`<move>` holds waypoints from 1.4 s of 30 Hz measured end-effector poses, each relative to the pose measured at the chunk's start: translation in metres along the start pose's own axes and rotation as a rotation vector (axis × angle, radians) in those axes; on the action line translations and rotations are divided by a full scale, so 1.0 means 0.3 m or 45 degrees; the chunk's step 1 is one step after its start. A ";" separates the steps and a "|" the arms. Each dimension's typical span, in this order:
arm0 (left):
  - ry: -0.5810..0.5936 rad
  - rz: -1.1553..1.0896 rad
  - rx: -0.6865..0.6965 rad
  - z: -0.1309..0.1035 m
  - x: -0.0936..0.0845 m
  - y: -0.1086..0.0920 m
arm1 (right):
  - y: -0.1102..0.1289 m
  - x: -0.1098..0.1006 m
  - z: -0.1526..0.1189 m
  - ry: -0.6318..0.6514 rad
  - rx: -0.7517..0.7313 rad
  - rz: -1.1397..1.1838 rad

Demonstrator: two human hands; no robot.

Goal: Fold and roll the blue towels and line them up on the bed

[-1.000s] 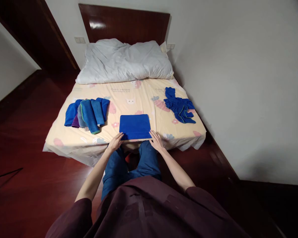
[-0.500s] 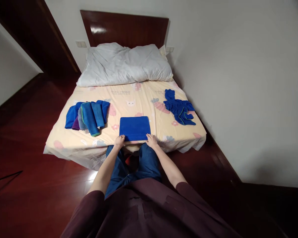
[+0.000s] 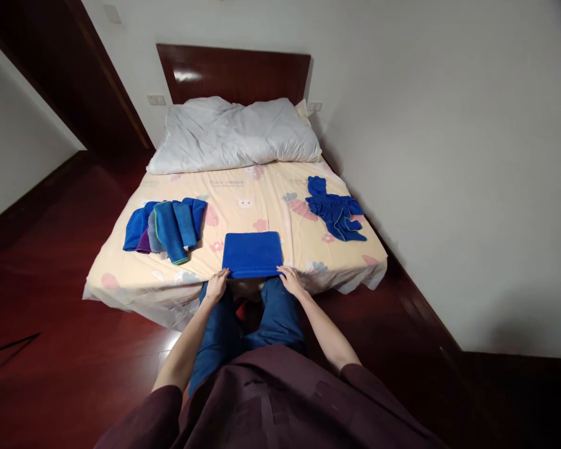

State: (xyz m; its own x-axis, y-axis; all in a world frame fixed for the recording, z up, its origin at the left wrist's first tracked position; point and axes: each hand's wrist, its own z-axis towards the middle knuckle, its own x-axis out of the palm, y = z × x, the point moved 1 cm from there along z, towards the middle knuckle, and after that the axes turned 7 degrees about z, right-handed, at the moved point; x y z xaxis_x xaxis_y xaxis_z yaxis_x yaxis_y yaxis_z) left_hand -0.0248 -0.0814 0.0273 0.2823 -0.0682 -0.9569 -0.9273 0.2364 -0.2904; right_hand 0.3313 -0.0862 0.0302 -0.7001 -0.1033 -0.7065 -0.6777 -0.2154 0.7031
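Nearest is the person's maroon shirt [image 3: 271,399], and past it the blue jeans [image 3: 275,318] against the foot of the bed. The left hand [image 3: 216,285] is at the near left corner of a flat blue cloth [image 3: 252,252], and the right hand [image 3: 290,280] is at its near right corner. The fingers of both hands touch these corners; the thumbs are not clear, so I cannot tell if they pinch the cloth or only press on it. This cloth lies at the bed's near edge, in the middle, smooth, with a narrow band along its near side, maybe a first turn.

To the left, a row of rolled cloths [image 3: 168,231], in blue, purple and grey, looks finished. To the right, a crumpled blue heap [image 3: 334,212] with green edging looks not yet handled.

All lie on a cream sheet [image 3: 243,218] with carrots and flowers, somewhat wrinkled. Farther are white bedding [image 3: 234,137], a dark wooden headboard [image 3: 243,72] and pale walls [image 3: 425,156]. The floor [image 3: 75,312] is dark red and shiny.
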 end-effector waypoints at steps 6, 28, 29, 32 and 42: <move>-0.221 -0.239 -0.117 -0.045 0.038 0.011 | 0.004 0.065 -0.010 -0.266 0.075 0.120; -0.436 -0.279 -0.319 -0.038 0.049 0.034 | -0.004 0.176 -0.015 -0.616 0.364 0.047; -0.434 -0.279 -0.329 -0.039 0.048 0.032 | 0.001 0.178 -0.018 -0.629 0.365 0.051; -0.408 -0.282 -0.354 -0.046 0.044 0.026 | 0.020 0.179 -0.032 -0.658 0.342 0.063; -0.584 -0.474 -0.348 -0.076 0.062 0.025 | 0.024 0.186 -0.056 -0.700 0.330 0.306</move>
State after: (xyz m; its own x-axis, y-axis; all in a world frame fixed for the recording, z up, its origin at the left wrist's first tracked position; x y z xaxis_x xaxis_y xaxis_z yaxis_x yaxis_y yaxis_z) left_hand -0.0321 -0.1030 0.0072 0.6169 0.3373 -0.7111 -0.7593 0.0172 -0.6505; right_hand 0.2912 -0.1098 -0.0054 -0.8053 0.4072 -0.4310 -0.4720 -0.0003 0.8816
